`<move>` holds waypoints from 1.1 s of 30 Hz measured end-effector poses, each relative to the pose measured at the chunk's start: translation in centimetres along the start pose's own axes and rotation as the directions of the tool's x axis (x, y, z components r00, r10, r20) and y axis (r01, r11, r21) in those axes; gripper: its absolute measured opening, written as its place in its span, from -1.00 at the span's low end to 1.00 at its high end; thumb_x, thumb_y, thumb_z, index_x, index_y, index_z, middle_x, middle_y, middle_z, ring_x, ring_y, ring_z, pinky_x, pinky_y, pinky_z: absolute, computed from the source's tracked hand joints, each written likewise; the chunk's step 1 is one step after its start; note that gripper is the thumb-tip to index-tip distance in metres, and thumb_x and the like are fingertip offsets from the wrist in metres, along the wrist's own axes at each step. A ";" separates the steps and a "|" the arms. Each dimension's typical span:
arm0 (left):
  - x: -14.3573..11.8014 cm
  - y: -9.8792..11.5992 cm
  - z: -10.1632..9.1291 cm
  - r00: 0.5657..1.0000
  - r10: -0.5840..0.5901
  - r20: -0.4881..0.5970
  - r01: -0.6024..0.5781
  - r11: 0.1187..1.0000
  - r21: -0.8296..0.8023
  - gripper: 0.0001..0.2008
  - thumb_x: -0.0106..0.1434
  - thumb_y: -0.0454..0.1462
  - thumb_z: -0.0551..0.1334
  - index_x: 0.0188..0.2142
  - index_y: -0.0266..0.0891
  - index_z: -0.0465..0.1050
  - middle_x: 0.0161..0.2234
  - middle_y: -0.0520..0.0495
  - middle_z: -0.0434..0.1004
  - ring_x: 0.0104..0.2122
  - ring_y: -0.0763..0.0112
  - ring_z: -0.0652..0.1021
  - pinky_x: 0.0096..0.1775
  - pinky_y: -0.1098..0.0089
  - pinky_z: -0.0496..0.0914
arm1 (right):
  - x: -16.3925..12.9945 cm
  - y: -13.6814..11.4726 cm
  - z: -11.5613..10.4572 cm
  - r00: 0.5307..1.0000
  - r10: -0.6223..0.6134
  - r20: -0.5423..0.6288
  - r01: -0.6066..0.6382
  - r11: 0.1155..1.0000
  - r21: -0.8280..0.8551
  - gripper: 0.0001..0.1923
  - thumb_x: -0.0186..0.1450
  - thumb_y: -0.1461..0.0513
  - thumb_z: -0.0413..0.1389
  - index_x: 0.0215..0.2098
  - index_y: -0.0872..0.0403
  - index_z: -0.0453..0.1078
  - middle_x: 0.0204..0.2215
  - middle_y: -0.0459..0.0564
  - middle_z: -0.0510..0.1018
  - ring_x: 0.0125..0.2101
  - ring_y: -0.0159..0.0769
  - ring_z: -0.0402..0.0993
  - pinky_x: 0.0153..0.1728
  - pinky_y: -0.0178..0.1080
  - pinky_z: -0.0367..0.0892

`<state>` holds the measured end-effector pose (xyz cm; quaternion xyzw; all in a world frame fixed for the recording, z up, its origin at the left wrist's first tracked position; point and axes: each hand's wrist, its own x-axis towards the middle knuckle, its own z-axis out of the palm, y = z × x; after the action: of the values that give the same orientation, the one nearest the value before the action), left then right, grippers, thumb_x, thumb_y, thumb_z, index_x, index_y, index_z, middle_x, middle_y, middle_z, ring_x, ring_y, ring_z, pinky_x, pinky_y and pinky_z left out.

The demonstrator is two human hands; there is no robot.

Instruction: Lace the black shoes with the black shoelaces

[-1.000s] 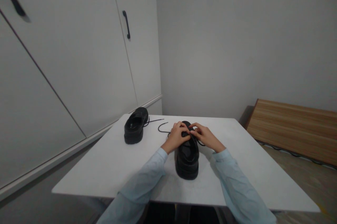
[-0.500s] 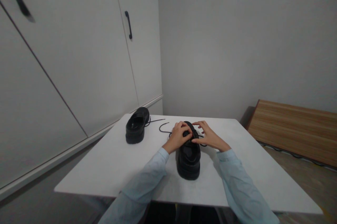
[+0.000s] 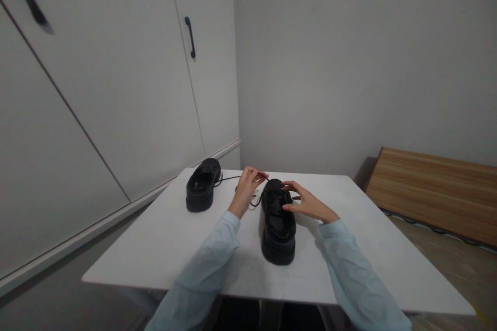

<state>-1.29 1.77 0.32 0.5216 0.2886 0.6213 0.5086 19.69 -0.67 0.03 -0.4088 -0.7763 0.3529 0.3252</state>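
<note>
A black lace-up shoe (image 3: 278, 250) stands on the white table, heel toward me, its opening facing up. Just left of its toe, my left hand (image 3: 246, 188) is closed in a pinch on a dark shoelace (image 3: 264, 176) that runs from the shoe's front. More lace lies in a loose loop beneath that hand. My right hand (image 3: 306, 201) is at the shoe's right side, thumb and fingers spread around the lacing area; some fingertips are hidden behind the upper. A second black shoe (image 3: 199, 199) sits at the far left, its lace trailing right.
The white table (image 3: 155, 253) ends in front of a grey wall (image 3: 349, 61). White cabinet doors (image 3: 116, 87) with dark handles rise along the left. A wood-grain panel (image 3: 435, 191) leans low at the right, beyond the table edge.
My left hand has moved off the top of the shoe, up and left, drawing a lace with it. My right hand has stayed nearly in place. Both shoes stand where they were.
</note>
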 end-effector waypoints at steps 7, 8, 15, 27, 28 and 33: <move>-0.6 1.2 0.5 0.996 -0.065 0.059 0.080 0.951 -0.298 -0.73 0.21 -0.11 0.17 -0.33 -0.16 0.09 -0.51 0.13 0.37 -0.50 0.53 0.45 -0.29 0.33 0.44 | 0.0 -0.1 -0.1 1.000 -0.003 0.026 0.003 1.000 -0.025 -0.34 0.06 0.07 0.25 0.09 -0.03 0.18 0.09 0.09 0.34 0.08 -0.09 0.27 -0.04 -0.03 0.30; -0.6 1.3 0.5 0.997 -0.053 0.061 0.069 0.954 -0.293 -0.73 0.20 -0.11 0.18 -0.33 -0.16 0.10 -0.53 0.15 0.33 -0.53 0.56 0.42 -0.33 0.38 0.43 | 0.0 0.0 -0.1 1.000 -0.005 0.026 0.006 1.000 -0.027 -0.34 0.07 0.07 0.25 0.09 -0.03 0.19 0.09 0.09 0.34 0.09 -0.08 0.27 -0.04 -0.02 0.31; 0.1 1.8 -0.5 0.997 0.072 -0.025 -0.077 0.952 -0.297 -0.72 0.15 -0.14 0.27 -0.33 -0.17 0.17 -0.53 0.15 0.20 -0.58 0.62 0.28 -0.53 0.57 0.28 | 0.0 0.4 -0.1 1.000 0.006 0.023 -0.005 0.999 -0.034 -0.34 0.07 0.08 0.25 0.10 -0.03 0.18 0.11 0.10 0.31 0.09 -0.06 0.26 -0.03 0.01 0.30; 0.4 2.3 -1.4 0.975 0.186 -0.122 -0.212 0.945 -0.249 -0.72 0.12 -0.13 0.30 -0.32 -0.18 0.23 -0.57 0.15 0.19 -0.62 0.64 0.25 -0.63 0.61 0.15 | -0.2 0.7 -0.2 0.999 0.042 0.035 -0.040 0.998 -0.040 -0.36 0.09 0.07 0.23 0.10 -0.04 0.19 0.13 0.08 0.28 0.11 -0.05 0.22 -0.02 0.02 0.28; 0.5 2.4 -1.5 0.972 0.194 -0.135 -0.223 0.944 -0.245 -0.71 0.12 -0.13 0.30 -0.32 -0.18 0.23 -0.57 0.15 0.20 -0.63 0.64 0.25 -0.64 0.62 0.14 | -0.2 0.7 -0.2 0.998 0.046 0.039 -0.044 0.998 -0.042 -0.37 0.10 0.07 0.22 0.11 -0.04 0.19 0.14 0.08 0.28 0.11 -0.05 0.21 -0.02 0.02 0.28; 0.7 2.7 -1.9 0.945 0.248 -0.213 -0.293 0.932 -0.212 -0.70 0.10 -0.11 0.31 -0.34 -0.18 0.22 -0.58 0.17 0.17 -0.66 0.66 0.22 -0.67 0.62 0.13 | -0.2 0.9 -0.2 0.997 0.052 0.056 -0.050 0.998 -0.038 -0.38 0.11 0.09 0.20 0.11 -0.03 0.17 0.14 0.08 0.27 0.13 -0.05 0.19 -0.01 0.02 0.26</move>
<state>-3.90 1.87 2.45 0.4317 0.1818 0.7612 0.4485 20.31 -0.38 -0.66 -0.4243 -0.7808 0.3582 0.2864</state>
